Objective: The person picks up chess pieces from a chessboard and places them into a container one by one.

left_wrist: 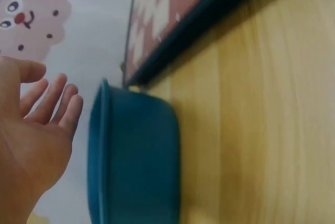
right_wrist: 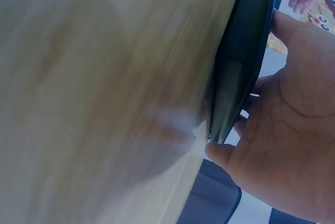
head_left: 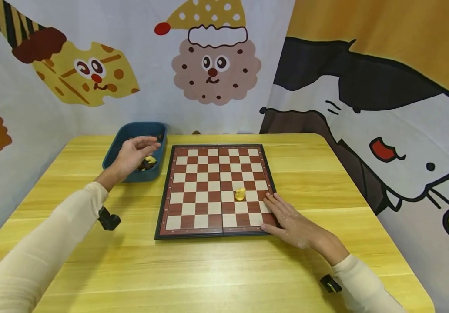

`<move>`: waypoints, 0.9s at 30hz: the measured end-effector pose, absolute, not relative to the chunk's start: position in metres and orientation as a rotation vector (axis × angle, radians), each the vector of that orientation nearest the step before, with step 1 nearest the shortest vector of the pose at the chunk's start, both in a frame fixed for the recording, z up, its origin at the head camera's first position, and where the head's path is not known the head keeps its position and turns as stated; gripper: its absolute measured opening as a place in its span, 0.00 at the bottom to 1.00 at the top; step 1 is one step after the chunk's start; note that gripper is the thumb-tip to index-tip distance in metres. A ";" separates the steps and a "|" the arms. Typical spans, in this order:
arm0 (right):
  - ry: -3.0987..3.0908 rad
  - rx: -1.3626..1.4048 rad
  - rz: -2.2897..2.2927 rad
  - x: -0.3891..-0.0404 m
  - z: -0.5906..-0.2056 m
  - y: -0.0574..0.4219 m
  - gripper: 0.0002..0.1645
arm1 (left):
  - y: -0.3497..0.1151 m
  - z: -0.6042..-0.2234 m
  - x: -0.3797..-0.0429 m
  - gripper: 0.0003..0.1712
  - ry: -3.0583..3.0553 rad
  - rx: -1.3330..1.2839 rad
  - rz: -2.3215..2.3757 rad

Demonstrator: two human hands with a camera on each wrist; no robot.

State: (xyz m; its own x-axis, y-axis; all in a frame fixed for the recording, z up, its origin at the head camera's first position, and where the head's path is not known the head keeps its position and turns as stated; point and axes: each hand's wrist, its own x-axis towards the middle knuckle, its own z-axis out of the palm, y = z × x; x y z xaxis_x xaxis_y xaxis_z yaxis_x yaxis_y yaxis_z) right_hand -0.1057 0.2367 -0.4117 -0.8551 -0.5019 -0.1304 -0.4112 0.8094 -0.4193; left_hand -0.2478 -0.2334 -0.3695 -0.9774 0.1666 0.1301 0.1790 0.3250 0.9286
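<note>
A chessboard with red-brown and cream squares lies flat on the table. One small gold chess piece is on its right half; I cannot tell which piece. My left hand hovers above a blue plastic bin, fingers loosely bent and nothing held. The left wrist view has that hand beside the bin's wall. Yellow and dark chess pieces lie in the bin, partly hidden by the hand. At the board's right edge rests my right hand, its fingers extended over the border.
The yellow wood-grain table runs around the board and bin. Behind it hangs a cloth printed with cartoon figures. A black wrist device sits at the left sleeve, another black device at the right.
</note>
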 end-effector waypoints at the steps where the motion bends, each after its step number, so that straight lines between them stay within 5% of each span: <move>1: 2.760 -0.711 -0.556 -0.106 -0.412 0.236 0.50 | -0.231 -0.369 -0.247 0.22 -2.542 -0.347 -1.797; 27: 2.765 -0.705 -0.540 -0.107 -0.412 0.236 0.50 | -0.133 -0.378 -0.223 0.20 -2.525 -0.840 -2.093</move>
